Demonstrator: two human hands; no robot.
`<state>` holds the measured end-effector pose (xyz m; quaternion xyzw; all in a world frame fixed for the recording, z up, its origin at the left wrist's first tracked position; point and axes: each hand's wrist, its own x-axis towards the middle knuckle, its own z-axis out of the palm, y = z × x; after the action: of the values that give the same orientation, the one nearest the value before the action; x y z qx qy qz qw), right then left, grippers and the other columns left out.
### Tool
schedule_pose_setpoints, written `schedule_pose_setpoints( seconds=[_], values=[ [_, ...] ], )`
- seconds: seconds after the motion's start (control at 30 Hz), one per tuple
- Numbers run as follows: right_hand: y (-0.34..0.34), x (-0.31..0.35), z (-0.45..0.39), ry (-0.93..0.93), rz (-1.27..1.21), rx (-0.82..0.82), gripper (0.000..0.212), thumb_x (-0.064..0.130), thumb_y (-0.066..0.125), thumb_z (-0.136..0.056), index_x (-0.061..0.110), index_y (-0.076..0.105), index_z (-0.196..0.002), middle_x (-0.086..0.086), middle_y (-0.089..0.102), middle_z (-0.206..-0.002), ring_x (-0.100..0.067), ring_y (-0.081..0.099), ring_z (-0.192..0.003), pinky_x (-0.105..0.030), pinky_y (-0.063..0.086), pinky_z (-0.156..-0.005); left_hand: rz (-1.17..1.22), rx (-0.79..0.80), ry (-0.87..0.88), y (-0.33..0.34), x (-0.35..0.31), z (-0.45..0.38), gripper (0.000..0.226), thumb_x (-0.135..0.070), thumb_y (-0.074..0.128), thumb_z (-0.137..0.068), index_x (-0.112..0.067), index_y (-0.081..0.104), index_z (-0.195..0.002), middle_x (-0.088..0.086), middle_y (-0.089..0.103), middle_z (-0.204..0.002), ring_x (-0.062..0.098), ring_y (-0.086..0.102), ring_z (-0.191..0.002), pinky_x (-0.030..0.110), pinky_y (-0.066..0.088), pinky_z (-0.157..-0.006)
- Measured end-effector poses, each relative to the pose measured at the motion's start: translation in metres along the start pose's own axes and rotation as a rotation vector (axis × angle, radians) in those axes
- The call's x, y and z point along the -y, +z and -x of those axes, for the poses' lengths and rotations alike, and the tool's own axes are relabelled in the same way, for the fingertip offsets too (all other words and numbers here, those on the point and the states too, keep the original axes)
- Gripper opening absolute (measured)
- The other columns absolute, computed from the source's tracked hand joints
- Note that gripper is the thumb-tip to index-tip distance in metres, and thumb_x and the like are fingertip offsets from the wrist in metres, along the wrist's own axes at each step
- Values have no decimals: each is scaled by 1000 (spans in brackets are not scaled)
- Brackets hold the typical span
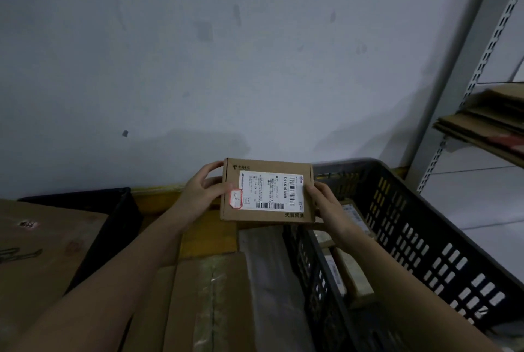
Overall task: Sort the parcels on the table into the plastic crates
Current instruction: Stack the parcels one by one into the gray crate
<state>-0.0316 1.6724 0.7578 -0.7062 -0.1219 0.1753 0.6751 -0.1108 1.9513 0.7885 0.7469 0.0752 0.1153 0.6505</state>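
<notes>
Parcel: a small flat cardboard box [266, 190] with a white shipping label on its upper face, held up above the table between both hands, at the near-left edge of the dark crate.
Handling: judged light and stiff (rigid corrugated walls, crisp corners); the matt card should not slip.
Where to hold: the two short ends, as now, clear of the label.
Left hand [202, 188]: grips the box's left end, fingers over the far edge, thumb on top.
Right hand [326, 200]: grips the right end, fingers curled round it.
Crate [419, 235]: dark slotted plastic, to the right, already holding some parcels.
Table [209, 234]: yellow top, with larger cardboard parcels [209, 303] lying below the held box.
Risk: little; a crushed corner at worst.
</notes>
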Motion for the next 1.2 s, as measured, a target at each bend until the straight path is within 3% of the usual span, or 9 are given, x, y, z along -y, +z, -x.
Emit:
schedule_pose_setpoints(
  seconds=[0.13,0.27,0.4,0.5,0.63,0.77,0.9,1.1,1.2],
  values=[
    [-33,13,-1,-87,-49,-77,58,53,58,-92,42,36,-144,0,62,-124,-22,67,-108,-49,61,-81,-11,-14,-4,33,-10,2,52,-25,70,-88,-46,47,-130,-8,72,-107,11,72,-94,29,60,-69],
    [-74,22,6,-167,-25,-74,23,44,58,-96,47,56,-118,-1,69,-113,-12,73,-91,-25,59,-66,-9,13,-40,75,-11,5,52,-30,72,-87,-54,48,-126,-7,73,-109,18,70,-102,38,60,-77],
    [-118,27,13,-203,24,-45,26,35,52,-101,32,63,-125,-1,74,-107,-17,72,-95,-32,58,-78,-8,69,-118,116,-16,8,43,-56,75,-70,-45,63,-110,-11,72,-110,22,65,-110,54,49,-93],
    [-142,36,20,-231,122,17,26,34,51,-102,27,68,-120,-1,75,-93,-17,72,-86,-27,57,-73,-87,160,-147,144,-31,9,52,-71,75,-58,-46,66,-102,-11,72,-110,17,69,-102,46,51,-91],
    [-160,47,22,-304,148,81,21,33,56,-100,27,72,-113,-2,76,-93,-11,72,-81,-18,54,-67,-173,395,-164,181,-45,13,76,-60,83,-61,-41,51,-127,-1,74,-112,21,72,-100,31,57,-76],
    [-175,52,17,-278,40,-87,48,45,61,-94,28,49,-138,5,62,-123,-8,63,-108,-27,57,-83,2,87,-1,213,-44,16,57,-39,80,-77,-37,53,-127,7,73,-111,19,73,-92,27,58,-66],
    [-181,43,22,-147,69,119,80,59,66,-77,38,32,-146,2,59,-124,-18,66,-108,-37,59,-85,195,-156,18,234,-34,18,75,-49,79,-64,-51,40,-128,4,66,-124,22,67,-110,40,60,-82],
    [-184,42,19,-273,46,233,40,29,60,-97,28,52,-136,-2,70,-114,-14,71,-101,-32,60,-80,275,-171,-33,231,-34,20,107,-44,88,-57,-54,27,-144,3,61,-129,26,65,-113,48,60,-76],
    [-198,45,15,-253,146,287,35,28,55,-100,24,57,-134,-2,73,-109,-14,71,-100,-28,59,-81,158,-226,-25,211,-48,18,85,-57,82,-63,-58,38,-136,-6,60,-124,15,60,-110,40,55,-71]
  ],
)
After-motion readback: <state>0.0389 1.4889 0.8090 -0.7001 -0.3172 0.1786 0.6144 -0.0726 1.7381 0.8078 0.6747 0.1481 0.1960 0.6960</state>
